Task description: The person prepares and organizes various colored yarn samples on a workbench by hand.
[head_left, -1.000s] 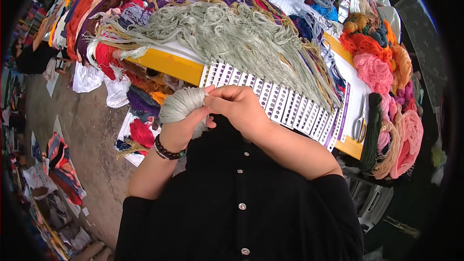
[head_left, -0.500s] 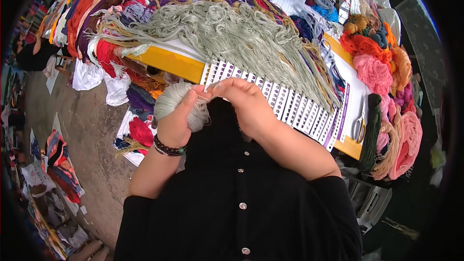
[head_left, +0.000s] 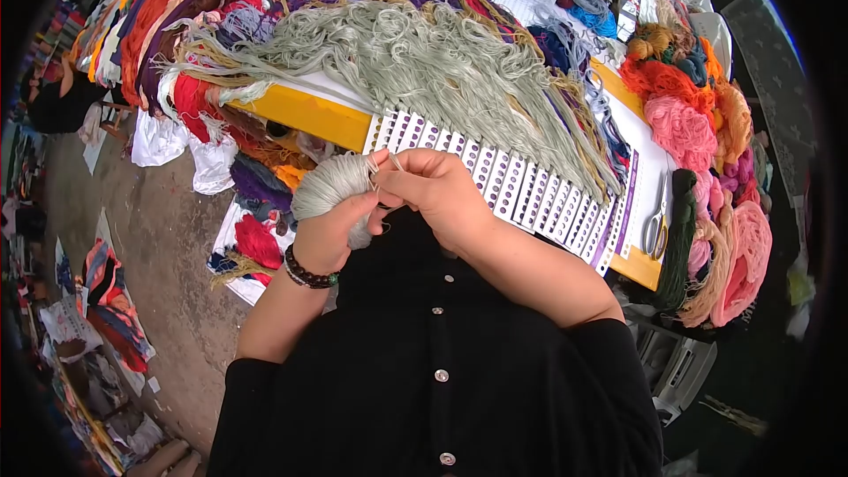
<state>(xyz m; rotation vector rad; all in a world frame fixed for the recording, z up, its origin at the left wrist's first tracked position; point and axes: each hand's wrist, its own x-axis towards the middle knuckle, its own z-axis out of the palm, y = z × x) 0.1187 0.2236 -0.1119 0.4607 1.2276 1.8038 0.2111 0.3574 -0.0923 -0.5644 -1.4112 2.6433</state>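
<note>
My left hand (head_left: 331, 234) grips a bundle of pale grey-green thread (head_left: 331, 185) close to my chest, a beaded bracelet on its wrist. My right hand (head_left: 437, 190) pinches the strands at the bundle's top, fingertips touching the left hand's. Just beyond both hands lies a white card strip with rows of holes (head_left: 530, 194), with a large fan of the same grey-green thread (head_left: 424, 62) hanging from it over the yellow table edge (head_left: 309, 119).
Scissors (head_left: 655, 231) lie on the table at the right beside a dark green skein (head_left: 680, 238) and pink and orange skeins (head_left: 685, 128). Red, purple and blue threads pile at the back. Cloth and thread lie on the floor at the left.
Both hands dropped slightly and drew toward my chest; the thread bundle turned in my left hand, with my right fingers still at its top.
</note>
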